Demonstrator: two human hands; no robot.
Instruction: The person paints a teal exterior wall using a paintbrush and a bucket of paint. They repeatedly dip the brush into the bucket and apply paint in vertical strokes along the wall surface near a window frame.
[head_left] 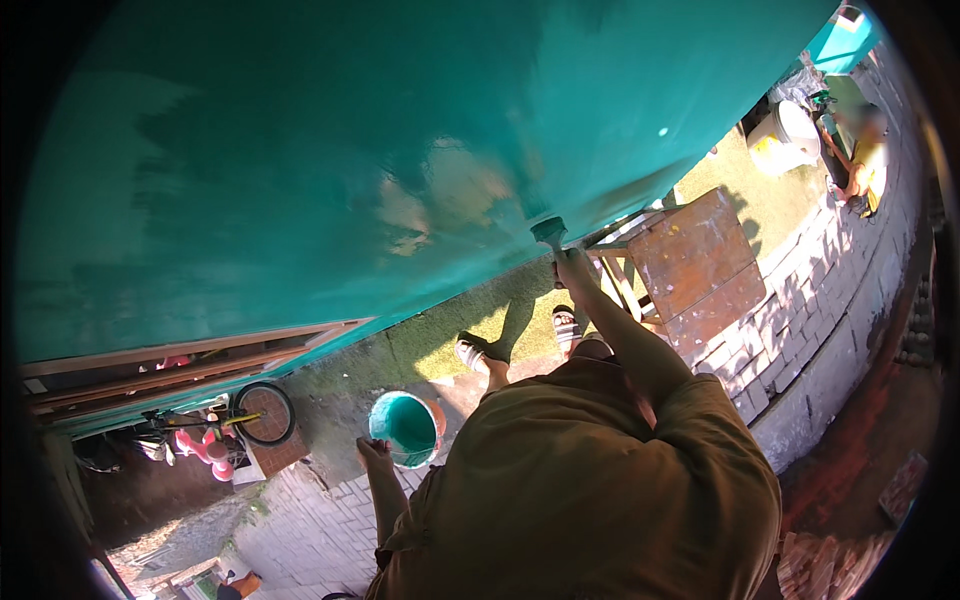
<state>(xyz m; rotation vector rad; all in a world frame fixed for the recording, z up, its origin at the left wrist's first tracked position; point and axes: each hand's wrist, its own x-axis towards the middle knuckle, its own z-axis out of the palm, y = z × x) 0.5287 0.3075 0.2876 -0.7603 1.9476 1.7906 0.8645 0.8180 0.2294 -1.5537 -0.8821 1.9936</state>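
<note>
Your right hand (568,262) is reaching up with its grip clenched around a paint brush (549,232), whose teal-coated head is pressing against the lower edge of the teal wall (330,150). Your left hand (372,455) is hanging low by your side; its grip is looking loosely curled and holding nothing. A paint bucket (406,428), teal inside, is sitting on the ground just beside that hand.

Around you: a rust-brown wooden table (697,266) is standing near your right arm, close against the wall, with its frame crossing just beside the brush. Your sandalled feet (520,338) are showing below the arm, between bucket and table. A bicycle (232,415) is leaning at the wall's left end, with pink items beside it. A white bucket (783,138) is sitting well apart at upper right, near a person in yellow (862,160) crouching on the paving.

Surface: the wall is glistening with wet paint, catching sunlight and shadow. Ground is outdoors, with a strip of grass (450,335) running along the wall's base, grey brick paving (800,300) beyond it, and red earth at the far right.
</note>
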